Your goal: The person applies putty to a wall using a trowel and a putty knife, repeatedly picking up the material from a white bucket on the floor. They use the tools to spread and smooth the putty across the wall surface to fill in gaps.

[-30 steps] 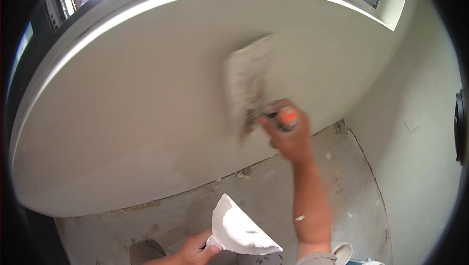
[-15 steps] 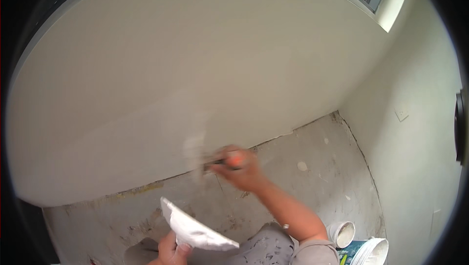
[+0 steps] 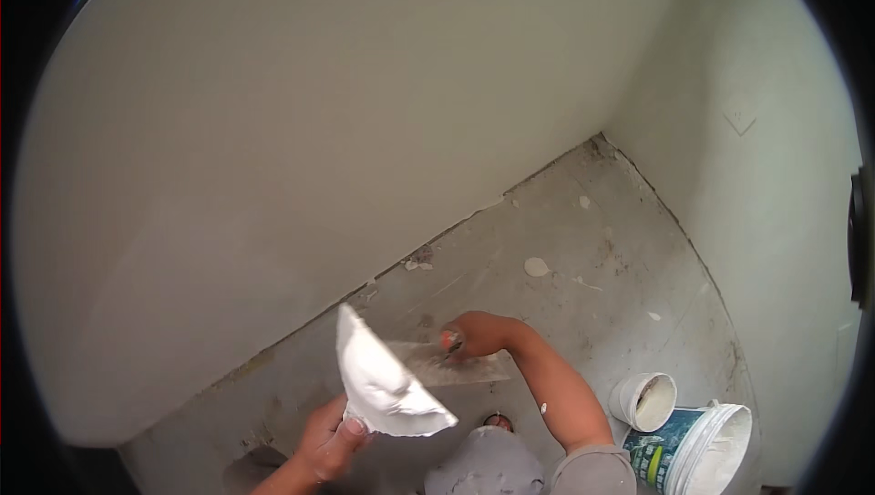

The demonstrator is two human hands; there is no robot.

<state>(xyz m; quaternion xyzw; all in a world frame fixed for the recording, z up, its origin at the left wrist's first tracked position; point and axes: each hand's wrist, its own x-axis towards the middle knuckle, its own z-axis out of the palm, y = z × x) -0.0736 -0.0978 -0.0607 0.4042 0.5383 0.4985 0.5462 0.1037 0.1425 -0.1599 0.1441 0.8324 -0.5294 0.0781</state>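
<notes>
My left hand (image 3: 333, 440) grips a hawk from below, its face coated in white putty (image 3: 378, 381); the hawk is tilted and its handle is mostly hidden by my fingers. My right hand (image 3: 481, 335) is wrapped around the handle of a finishing trowel (image 3: 478, 371), which has an orange end. The trowel's flat, thin blade is held over the floor, just right of the hawk and partly behind it. It is somewhat blurred, and I cannot tell whether the blade touches the hawk.
A pale wall (image 3: 365, 112) rises in front, meeting another wall (image 3: 775, 249) at the right corner. The grey concrete floor (image 3: 556, 313) has dried splashes. At lower right a small white bucket (image 3: 654, 402) stands against a larger blue-and-white bucket (image 3: 670, 445).
My right hand has drawn the trowel back from the wall's lower edge toward the hawk. The hawk has risen slightly and turned more upright. The view has shifted down and right, showing more of the buckets.
</notes>
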